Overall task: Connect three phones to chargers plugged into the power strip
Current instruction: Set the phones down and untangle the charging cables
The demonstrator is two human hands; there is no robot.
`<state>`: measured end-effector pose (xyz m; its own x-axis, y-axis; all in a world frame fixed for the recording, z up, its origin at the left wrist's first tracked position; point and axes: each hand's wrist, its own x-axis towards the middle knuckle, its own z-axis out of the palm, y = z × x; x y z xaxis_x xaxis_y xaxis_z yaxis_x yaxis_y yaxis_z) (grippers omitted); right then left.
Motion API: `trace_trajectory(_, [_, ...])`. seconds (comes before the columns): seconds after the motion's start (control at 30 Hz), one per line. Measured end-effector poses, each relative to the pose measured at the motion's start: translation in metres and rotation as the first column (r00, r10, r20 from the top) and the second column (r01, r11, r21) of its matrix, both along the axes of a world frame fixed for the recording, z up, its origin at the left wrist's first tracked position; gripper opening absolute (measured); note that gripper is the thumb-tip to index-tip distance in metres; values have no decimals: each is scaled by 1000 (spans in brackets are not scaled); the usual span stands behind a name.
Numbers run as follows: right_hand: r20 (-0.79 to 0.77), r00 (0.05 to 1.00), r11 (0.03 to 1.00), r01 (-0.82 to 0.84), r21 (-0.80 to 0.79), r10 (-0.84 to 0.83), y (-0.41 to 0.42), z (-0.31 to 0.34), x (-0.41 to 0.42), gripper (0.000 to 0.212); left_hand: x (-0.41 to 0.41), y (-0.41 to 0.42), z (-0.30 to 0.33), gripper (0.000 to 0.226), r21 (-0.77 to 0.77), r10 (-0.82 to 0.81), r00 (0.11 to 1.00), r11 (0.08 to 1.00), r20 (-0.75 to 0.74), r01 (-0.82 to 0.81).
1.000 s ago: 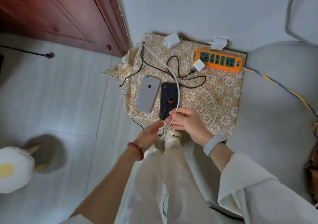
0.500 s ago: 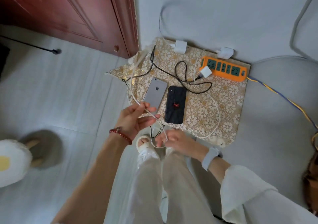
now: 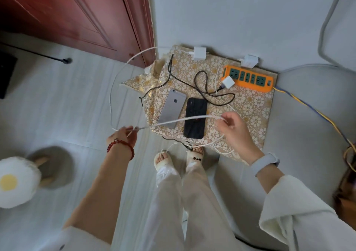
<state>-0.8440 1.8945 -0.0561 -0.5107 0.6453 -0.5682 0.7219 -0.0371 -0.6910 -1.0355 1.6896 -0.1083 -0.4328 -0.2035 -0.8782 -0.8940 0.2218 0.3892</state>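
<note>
While both my hands pinch the limp, light white charging cable [image 3: 181,120], left hand [image 3: 123,135] near its plug, right hand [image 3: 234,127] mid-run, I should grip the stiff connector.

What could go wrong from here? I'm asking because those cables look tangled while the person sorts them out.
1. The white cable is stretched between the left hand and right hand right over the black phone and silver phone; it might drag them along the patterned cloth.
2. Loose cable ends lie by the sandaled feet, a possible snag.
</note>
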Motion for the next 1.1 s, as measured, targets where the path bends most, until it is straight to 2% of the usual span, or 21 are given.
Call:
trace_trajectory(0.07, [-70,995,995,-74,-62,70,-1,11,-5,8,3,-4,-1,40,-245,-312,947,914,78,322])
trace_trajectory(0.1, [-83,988,987,-137,-89,130,-4,16,-7,13,5,-6,3,53,-305,-427,904,856,38,417])
trace_trajectory(0.13, [-85,977,971,-206,-121,197,-7,19,-9,18,10,-5,7,63,-320,-549,826,811,-125,491])
trace_trajectory(0.17, [-78,960,949,-278,-146,269,-12,22,-12,22,18,0,16,64,-309,-686,647,727,-332,613])
trace_trajectory(0.2, [-68,937,924,-349,-158,343,-18,23,-16,23,28,6,23,59,-279,-744,435,619,-507,734])
trace_trajectory(0.23, [-56,911,899,-412,-148,408,-23,22,-19,22,38,12,30,52,-232,-736,286,514,-614,826])
trace_trajectory(0.3, [-30,872,868,-489,-91,488,-30,20,-24,20,51,22,42,44,-203,-747,117,323,-655,924])
trace_trajectory(0.33, [-19,869,867,-495,-64,495,-32,19,-25,21,54,24,45,40,-221,-756,75,283,-650,933])
trace_trajectory(0.37, [-17,877,875,-480,-56,480,-32,19,-24,21,54,25,46,34,-215,-760,102,306,-642,927])
trace_trajectory(0.4, [-21,886,884,-463,-58,463,-31,19,-23,21,53,25,48,28,-142,-740,214,386,-638,911])
trace_trajectory(0.47, [-11,875,874,-483,-56,483,-35,21,-21,22,50,26,53,23,152,-667,528,537,-525,830])
trace_trajectory(0.5, [-5,858,857,-513,-54,513,-39,22,-21,23,50,27,54,22,263,-644,631,579,-433,772])
trace_trajectory(0.53, [-7,845,843,-535,-57,535,-44,22,-22,25,52,29,52,22,299,-635,673,604,-379,739])
trace_trajectory(0.6, [-29,846,843,-533,-64,533,-52,22,-25,25,54,32,50,27,252,-583,730,692,-358,676])
trace_trajectory(0.67, [-58,870,866,-493,-77,490,-53,22,-27,19,49,29,50,31,212,-446,807,808,-388,549])
trace_trajectory(0.73, [-33,866,858,-499,-120,499,-46,21,-23,17,38,22,49,32,201,-270,891,912,-365,358])
trace_trajectory(0.8, [62,796,791,-584,-182,602,-36,17,-11,20,24,10,45,33,147,-89,945,979,-315,141])
trace_trajectory(0.9, [224,657,693,-662,-284,720,-18,9,17,25,6,-15,37,34,53,142,961,990,-237,-133])
trace_trajectory(0.97, [305,624,694,-654,-301,719,-9,6,32,24,3,-31,32,34,-28,160,954,985,-254,-173])
trace_trajectory(1.03, [360,662,745,-642,-180,657,-3,5,37,24,3,-43,26,35,-109,143,959,979,-243,-174])
trace_trajectory(1.1, [311,772,815,-579,-14,554,-1,8,33,27,5,-52,18,31,-188,63,986,978,-156,-92])
